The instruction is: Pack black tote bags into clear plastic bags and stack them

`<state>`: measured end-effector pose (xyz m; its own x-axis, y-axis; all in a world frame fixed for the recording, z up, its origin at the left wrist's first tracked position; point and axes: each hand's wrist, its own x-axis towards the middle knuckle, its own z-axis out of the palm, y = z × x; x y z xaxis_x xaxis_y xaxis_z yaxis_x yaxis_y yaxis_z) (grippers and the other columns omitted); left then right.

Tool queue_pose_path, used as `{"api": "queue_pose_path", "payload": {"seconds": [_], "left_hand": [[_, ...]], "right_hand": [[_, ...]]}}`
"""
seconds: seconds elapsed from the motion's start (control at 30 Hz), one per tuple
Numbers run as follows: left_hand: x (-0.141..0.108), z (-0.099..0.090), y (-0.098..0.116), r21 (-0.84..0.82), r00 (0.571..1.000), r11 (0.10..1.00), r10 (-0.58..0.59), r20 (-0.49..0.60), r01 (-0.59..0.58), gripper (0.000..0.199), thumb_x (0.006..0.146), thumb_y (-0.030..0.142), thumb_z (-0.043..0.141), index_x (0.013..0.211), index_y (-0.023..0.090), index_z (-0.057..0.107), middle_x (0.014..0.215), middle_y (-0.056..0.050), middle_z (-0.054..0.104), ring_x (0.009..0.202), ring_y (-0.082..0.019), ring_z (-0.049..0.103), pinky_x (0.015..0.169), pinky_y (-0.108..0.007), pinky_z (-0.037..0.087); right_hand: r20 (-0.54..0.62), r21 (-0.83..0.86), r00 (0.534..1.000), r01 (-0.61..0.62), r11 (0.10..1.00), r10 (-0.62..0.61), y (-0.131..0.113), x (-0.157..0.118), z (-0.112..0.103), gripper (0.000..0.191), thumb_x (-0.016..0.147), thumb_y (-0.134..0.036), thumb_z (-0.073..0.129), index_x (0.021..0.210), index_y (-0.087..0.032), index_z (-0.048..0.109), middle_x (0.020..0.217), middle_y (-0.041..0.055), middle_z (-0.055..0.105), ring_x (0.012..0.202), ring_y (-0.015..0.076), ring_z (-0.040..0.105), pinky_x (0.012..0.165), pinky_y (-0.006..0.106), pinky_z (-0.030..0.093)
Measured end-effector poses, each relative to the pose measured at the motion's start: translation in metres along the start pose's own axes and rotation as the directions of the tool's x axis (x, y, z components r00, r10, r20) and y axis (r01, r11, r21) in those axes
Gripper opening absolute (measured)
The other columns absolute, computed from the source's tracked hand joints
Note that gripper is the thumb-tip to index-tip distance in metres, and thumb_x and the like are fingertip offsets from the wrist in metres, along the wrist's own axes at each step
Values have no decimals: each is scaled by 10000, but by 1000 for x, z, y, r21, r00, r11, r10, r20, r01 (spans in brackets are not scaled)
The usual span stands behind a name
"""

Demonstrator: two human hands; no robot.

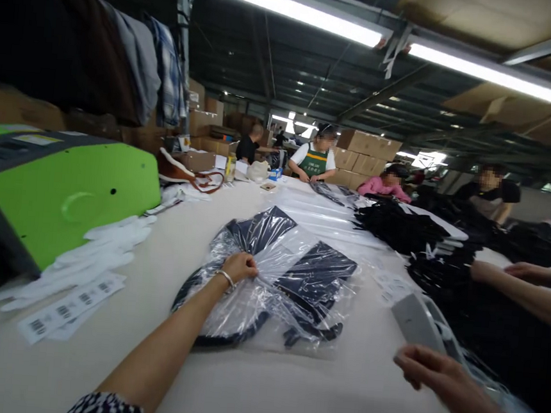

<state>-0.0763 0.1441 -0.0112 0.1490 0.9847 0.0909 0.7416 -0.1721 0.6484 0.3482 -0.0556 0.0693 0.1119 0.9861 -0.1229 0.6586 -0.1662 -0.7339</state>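
A clear plastic bag (273,261) with dark folded fabric pieces inside lies on the pale table in front of me. My left hand (240,268) pinches the bag's film near its middle, and creases fan out from the fingertips. To the right of the bag, my right hand (428,368) is held over the table, fingers curled together; anything between them is hidden. Just beyond it stands a grey box-like device (417,322), apart from the bag. A sheet of small labels (391,284) lies behind that device.
On the left stand a green and grey machine (78,196), white gloves (93,248) and barcode labels (71,307). Black fabric strips (394,223) are piled at right, where a co-worker's hands (505,275) reach in. Other people work at the far end, near cardboard boxes (368,144).
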Motion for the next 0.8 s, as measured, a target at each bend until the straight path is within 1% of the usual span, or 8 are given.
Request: {"api": "queue_pose_path", "payload": {"seconds": [0.07,0.13,0.2,0.27,0.47,0.6,0.7,0.8], "left_hand": [[-1,-1,2,7,1000,1000,-9,12,9,134,663,289,705,750,190,730,817,-25,748,837,-190,658,774,-295,460],[-2,-2,5,10,1000,1000,-11,14,11,123,665,285,713,744,193,731,805,-23,753,831,-194,666,786,-307,459],[-2,-3,5,13,1000,1000,-9,6,9,112,669,284,713,739,199,731,817,-22,759,835,-197,673,806,-319,458],[-1,-3,4,21,1000,1000,-5,1,5,103,669,286,712,732,207,730,818,-19,762,832,-202,677,822,-329,457],[8,0,-1,97,1000,995,-14,7,13,83,673,295,712,707,220,727,829,-44,761,897,-254,674,879,-374,447],[11,1,-2,136,1000,990,-25,15,23,72,649,269,719,714,244,738,826,-25,760,932,-257,666,901,-374,438],[10,1,-1,148,999,989,-28,21,24,77,653,272,725,724,254,746,836,-18,760,950,-251,660,911,-367,433],[9,1,0,146,999,989,-29,29,25,80,654,303,745,723,262,747,834,-4,760,960,-244,652,921,-361,423]], "right_hand": [[274,129,951,109,986,-141,-70,22,37,344,709,-543,691,702,-200,719,653,44,649,628,170,565,616,273,473],[458,173,850,204,964,-262,-126,49,76,284,757,-466,678,747,-185,715,676,22,651,624,144,546,610,252,444],[570,151,747,314,937,-342,-164,80,115,236,774,-407,663,765,-177,714,675,2,652,616,126,544,581,227,418],[627,52,695,413,909,-352,-187,112,150,201,775,-364,646,751,-175,711,650,-15,649,604,114,553,572,209,420],[675,-328,719,493,806,-165,-210,190,217,109,642,-195,690,541,-187,652,499,-38,602,535,124,587,518,199,435],[673,-478,737,492,728,-57,-215,210,226,150,570,-261,780,518,-190,660,536,-4,650,583,180,656,534,231,462],[618,-564,781,518,643,-86,-216,212,226,215,536,-337,835,622,-188,706,674,54,709,737,265,701,629,289,483],[547,-620,822,525,583,-159,-208,214,224,506,438,-445,904,828,-177,726,912,124,735,933,359,677,736,357,482]]}}
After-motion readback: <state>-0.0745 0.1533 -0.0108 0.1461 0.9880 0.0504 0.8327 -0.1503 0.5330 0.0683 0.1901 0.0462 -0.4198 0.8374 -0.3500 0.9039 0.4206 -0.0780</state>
